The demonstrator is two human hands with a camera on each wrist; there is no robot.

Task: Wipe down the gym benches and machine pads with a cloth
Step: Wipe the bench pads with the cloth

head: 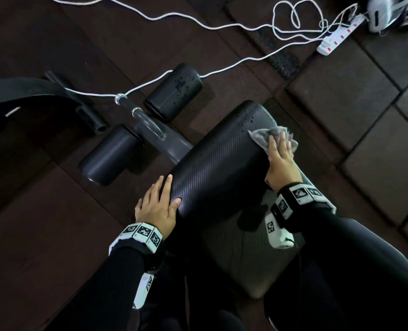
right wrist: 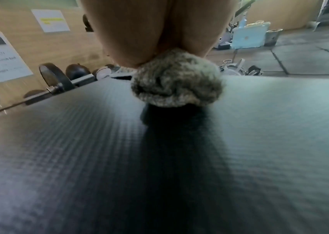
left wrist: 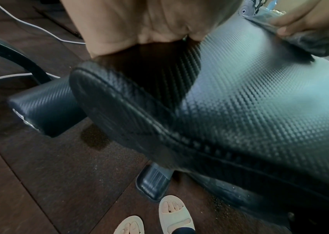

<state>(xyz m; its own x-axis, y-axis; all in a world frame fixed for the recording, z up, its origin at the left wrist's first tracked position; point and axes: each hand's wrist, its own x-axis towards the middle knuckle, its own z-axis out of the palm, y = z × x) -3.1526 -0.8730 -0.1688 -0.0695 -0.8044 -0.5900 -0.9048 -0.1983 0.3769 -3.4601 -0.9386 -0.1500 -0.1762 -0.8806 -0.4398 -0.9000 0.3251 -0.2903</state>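
the right hand (head: 280, 161) presses a grey cloth (head: 273, 136) flat-fingered onto the far right edge of the black textured pad (head: 217, 161), the cloth bunched under and ahead of the fingers. the left hand (head: 156, 206) lies with straight fingers on the pad's near left corner, thumb on top, holding nothing. water drops (head: 248, 118) sit on the pad's far end. two foam rollers (head: 174, 93) lie beyond on the floor, a white cord (head: 222, 71) running over one to a power strip (head: 339, 37).
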